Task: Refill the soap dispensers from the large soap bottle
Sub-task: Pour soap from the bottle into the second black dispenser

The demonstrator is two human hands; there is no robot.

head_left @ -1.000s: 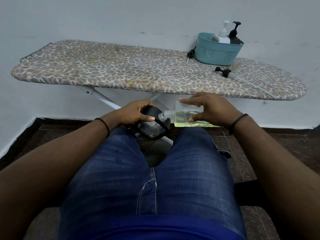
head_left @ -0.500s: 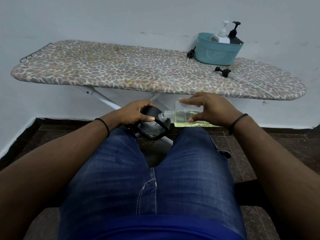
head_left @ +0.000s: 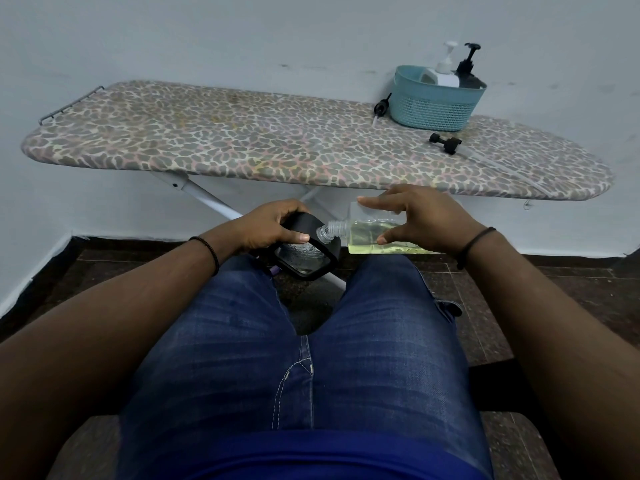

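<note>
- The right hand (head_left: 429, 216) holds a clear bottle (head_left: 377, 237) on its side, fingers above and thumb below; the yellowish soap fills roughly its lower half.
- The left hand (head_left: 273, 225) has its grip curled round a black-framed dispenser (head_left: 306, 252), tipped so that its opening faces the bottle.
- The bottle's threaded neck, cap off, rests at the dispenser's rim; both are held in the air over the person's knees, just in front of the ironing board (head_left: 277, 147).
- I judge this to be the pouring step for this dispenser. No stream shows at the neck, and how full the dispenser is cannot be told.
- Two loose pump heads lie on the board: one (head_left: 445, 142) with its tube near the right end, another (head_left: 382, 106) just left of the teal basket (head_left: 436, 103).
- In the basket stand a white pump bottle (head_left: 441, 72) and a black one (head_left: 467, 72), pumps on. Whether those are already filled cannot be told.
- Left to do, as I read it: finish this pour and screw a pump back on.
</note>
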